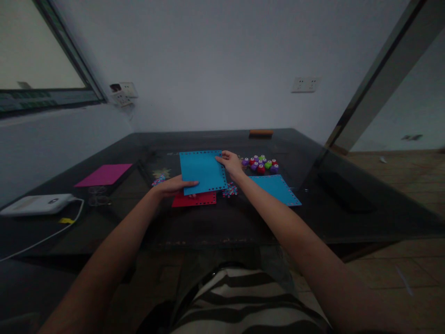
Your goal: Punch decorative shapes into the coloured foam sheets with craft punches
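A blue sheet of paper (202, 170) with small holes punched along its edges is held up above the dark table. My left hand (173, 184) grips its lower left part, thumb on the front and fingers behind. At the upper right corner, my right hand (231, 162) pinches the sheet between thumb and fingers. Below it on the table lies a red sheet (194, 199) with punched edges, partly covered from view. Another blue sheet (274, 188) with a punched border lies under my right forearm.
Several small colourful bottles (260, 163) stand beyond my right wrist. Tiny coloured pieces (230, 189) lie in piles near the sheets. A magenta sheet (104, 175), glasses (98, 196) and a white device (38, 204) with a cable are at left. A dark flat object (344, 191) lies right.
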Demonstrator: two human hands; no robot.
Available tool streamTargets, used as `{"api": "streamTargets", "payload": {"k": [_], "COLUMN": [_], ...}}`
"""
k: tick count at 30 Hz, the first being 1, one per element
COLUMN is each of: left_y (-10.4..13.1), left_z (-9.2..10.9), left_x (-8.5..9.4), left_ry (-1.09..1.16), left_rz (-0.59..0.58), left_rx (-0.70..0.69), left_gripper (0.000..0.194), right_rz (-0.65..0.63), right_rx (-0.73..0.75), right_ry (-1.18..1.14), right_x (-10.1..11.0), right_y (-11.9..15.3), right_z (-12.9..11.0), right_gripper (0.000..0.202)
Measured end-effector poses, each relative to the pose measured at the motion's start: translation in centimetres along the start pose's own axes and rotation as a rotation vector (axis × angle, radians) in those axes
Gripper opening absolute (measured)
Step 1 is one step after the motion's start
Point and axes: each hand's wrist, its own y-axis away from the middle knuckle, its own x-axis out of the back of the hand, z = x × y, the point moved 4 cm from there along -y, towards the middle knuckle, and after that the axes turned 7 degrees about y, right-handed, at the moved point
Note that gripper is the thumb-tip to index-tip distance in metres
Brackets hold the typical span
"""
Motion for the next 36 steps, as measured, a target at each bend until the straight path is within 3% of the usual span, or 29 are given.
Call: {"api": "streamTargets", "payload": {"k": [16, 25, 36], "left_y": [-0.9, -1.2, -0.5], "left_z": [-0.3, -0.7, 0.7], "left_x": [0.6, 0.8, 0.2], "left_ry": [0.024, 0.075, -0.053], "left_rz": [0.071, 0.078, 0.041], "left_rx": [-0.110, -0.072, -0.184], "left_gripper": [0.062, 0.060, 0.073], "right_rz": [0.036, 0.114, 0.102], "right_rx": [0.127, 0.144, 0.165], "right_ry": [-0.046, -0.035, 0.015], "right_x": [0.5, 0.8, 0.9], "right_y": [0.6, 0.2, 0.5], "right_z": [-1.6, -1.5, -2.8], "right_gripper": [0.027, 0.028, 0.032]}}
